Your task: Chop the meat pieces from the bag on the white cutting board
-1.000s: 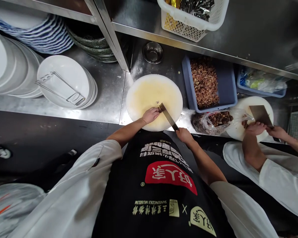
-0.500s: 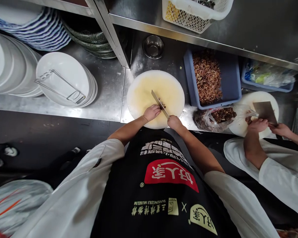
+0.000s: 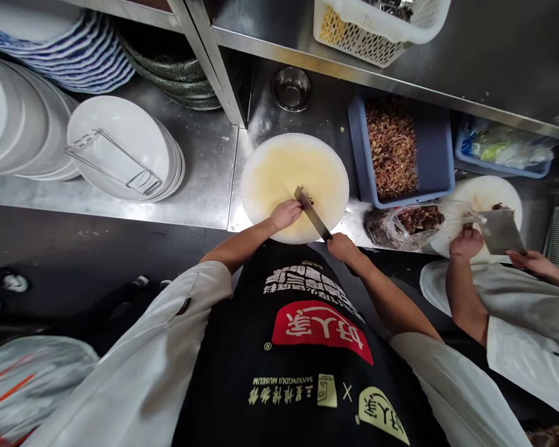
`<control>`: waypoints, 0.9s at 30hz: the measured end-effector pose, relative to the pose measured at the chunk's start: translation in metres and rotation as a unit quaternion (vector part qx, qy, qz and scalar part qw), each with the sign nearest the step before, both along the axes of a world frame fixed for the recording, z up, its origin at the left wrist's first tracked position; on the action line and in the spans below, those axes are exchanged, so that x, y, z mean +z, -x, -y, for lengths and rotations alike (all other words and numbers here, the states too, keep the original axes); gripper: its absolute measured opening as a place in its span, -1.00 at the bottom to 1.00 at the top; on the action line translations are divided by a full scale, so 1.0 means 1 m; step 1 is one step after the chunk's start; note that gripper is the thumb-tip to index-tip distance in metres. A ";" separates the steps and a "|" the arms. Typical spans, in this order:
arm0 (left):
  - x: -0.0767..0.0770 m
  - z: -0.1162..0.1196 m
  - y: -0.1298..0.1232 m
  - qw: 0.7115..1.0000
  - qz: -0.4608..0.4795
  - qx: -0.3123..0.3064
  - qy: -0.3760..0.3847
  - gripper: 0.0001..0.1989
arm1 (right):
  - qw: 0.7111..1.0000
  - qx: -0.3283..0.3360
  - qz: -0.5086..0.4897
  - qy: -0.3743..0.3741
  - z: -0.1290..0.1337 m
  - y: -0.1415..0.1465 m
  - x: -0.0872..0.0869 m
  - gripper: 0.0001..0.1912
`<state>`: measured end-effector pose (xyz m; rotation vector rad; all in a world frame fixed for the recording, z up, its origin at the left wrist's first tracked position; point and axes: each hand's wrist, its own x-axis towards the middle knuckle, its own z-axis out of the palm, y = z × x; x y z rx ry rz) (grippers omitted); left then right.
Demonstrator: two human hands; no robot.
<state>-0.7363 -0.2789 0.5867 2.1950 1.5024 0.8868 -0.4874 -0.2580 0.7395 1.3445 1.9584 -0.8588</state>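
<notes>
My right hand [image 3: 343,246] grips the handle of a cleaver [image 3: 313,215], its blade slanting across a round white cutting board [image 3: 279,158] with a yellowed middle. Beside the blade's far end, my left hand [image 3: 286,214] rests on the board with curled fingers. What lies under those fingertips is hidden. A few small dark brown bits of food [image 3: 310,200] lie along the blade's right side.
Right of the board stands a blue tub [image 3: 433,146] of brown shredded food [image 3: 391,149]. A plastic bag of brown chunks [image 3: 419,220] lies before it. A co-worker cuts at another board [image 3: 484,189]. Stacked plates [image 3: 121,146] stand left; a metal bowl [image 3: 291,89] sits behind.
My right hand has drawn the cleaver back towards me and to the right. My left hand stays nearly in place. The co-worker's hands have moved apart.
</notes>
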 end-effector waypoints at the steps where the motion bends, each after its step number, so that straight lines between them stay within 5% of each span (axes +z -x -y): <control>1: 0.000 0.000 0.000 1.000 -0.002 -0.004 0.000 -0.66 | 1.000 0.001 -0.003 -0.003 -0.004 0.013 -0.007 -0.65; 4: 0.001 0.001 0.000 1.000 0.004 0.001 0.002 -0.68 | 0.999 -0.014 -0.023 -0.027 -0.014 0.046 -0.026 -0.64; 7: 0.002 0.002 -0.001 0.999 0.000 0.034 0.003 -0.72 | 0.998 -0.022 -0.047 -0.044 -0.015 0.046 -0.034 -0.65; 12: 0.004 0.003 0.004 0.990 0.025 0.138 0.016 -0.76 | 0.995 -0.023 -0.096 -0.018 0.010 -0.045 -0.031 -0.67; 17: 0.013 0.001 0.007 0.969 0.045 0.242 0.032 -0.79 | 0.943 -0.242 -0.217 0.078 0.033 -0.117 -0.052 -0.58; 20: 0.020 -0.012 -0.004 0.957 0.042 0.286 0.024 -0.64 | 0.894 -0.325 -0.263 0.159 0.031 -0.112 -0.073 -0.53; 27: 0.022 -0.044 -0.069 0.972 0.054 0.224 0.035 -0.58 | 0.824 -0.350 -0.365 0.255 0.015 -0.044 -0.090 -0.51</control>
